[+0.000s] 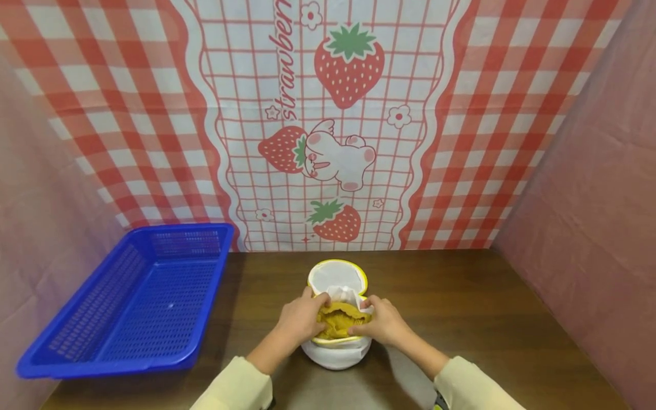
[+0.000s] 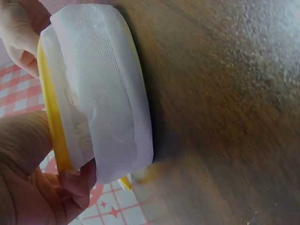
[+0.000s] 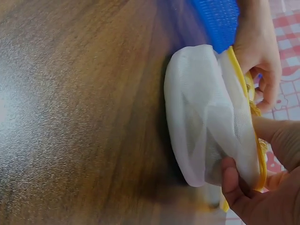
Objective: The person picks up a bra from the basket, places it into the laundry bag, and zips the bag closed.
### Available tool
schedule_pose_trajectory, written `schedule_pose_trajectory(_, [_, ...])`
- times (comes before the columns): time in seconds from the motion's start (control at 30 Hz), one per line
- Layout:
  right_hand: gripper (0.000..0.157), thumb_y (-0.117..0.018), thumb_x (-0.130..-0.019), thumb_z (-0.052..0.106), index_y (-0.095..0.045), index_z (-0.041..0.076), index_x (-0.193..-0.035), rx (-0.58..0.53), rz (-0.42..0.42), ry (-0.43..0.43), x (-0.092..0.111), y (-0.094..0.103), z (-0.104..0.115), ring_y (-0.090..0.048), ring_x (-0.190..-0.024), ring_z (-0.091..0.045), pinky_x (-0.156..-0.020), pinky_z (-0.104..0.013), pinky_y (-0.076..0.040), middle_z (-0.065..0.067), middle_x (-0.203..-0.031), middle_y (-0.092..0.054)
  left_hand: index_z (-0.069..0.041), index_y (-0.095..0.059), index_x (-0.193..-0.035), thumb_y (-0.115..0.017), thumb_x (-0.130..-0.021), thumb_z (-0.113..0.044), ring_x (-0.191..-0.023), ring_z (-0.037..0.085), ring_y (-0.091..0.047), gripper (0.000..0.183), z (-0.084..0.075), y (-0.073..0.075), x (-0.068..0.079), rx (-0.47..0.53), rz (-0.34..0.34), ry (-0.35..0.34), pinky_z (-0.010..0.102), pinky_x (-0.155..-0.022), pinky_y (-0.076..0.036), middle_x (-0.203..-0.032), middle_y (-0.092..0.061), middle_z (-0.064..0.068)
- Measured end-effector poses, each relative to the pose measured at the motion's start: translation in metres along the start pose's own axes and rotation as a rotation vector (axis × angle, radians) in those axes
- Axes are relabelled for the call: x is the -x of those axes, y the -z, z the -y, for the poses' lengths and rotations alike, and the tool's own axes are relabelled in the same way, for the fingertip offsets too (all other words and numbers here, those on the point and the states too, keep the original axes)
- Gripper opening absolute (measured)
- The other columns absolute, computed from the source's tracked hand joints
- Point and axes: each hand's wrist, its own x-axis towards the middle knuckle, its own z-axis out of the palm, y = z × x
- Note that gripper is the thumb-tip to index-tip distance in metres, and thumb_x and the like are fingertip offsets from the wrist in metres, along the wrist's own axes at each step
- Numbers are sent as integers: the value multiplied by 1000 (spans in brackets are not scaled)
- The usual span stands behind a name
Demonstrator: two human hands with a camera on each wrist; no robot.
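A round white mesh laundry bag (image 1: 335, 357) with a yellow zip edge stands on the table, its lid (image 1: 335, 277) folded back on the far side. Inside lies a mustard-yellow lacy garment (image 1: 337, 326), bunched up. My left hand (image 1: 298, 320) grips the left part of the bag's rim, thumb over the edge against the garment and fingers curled on the outer wall (image 2: 112, 93). On the opposite side, my right hand (image 1: 385, 322) holds the rim likewise, with a fingertip on the mesh (image 3: 192, 108) outside and the thumb inside by the garment.
A blue perforated plastic basket (image 1: 171, 306) sits at the left of the brown wooden table (image 1: 461, 319). Behind rises a red-and-white checked cloth (image 1: 476, 142) with strawberry prints. Pink cloth walls (image 1: 589, 188) bound both sides.
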Motion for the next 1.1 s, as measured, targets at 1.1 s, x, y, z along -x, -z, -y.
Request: schedule_pose_trajectory(1.1, [20,-70,-81,18,-69,4,-96,-142,-9,-24,-11,31,6,-51,-70,-16,-59,-27,-42,-8,-80,-62,-33,-57,-127,-77,-71,-44,-78,26,-58,60,-27,-3,2,-250,24,21,37,-53,-47,-115,-50,15])
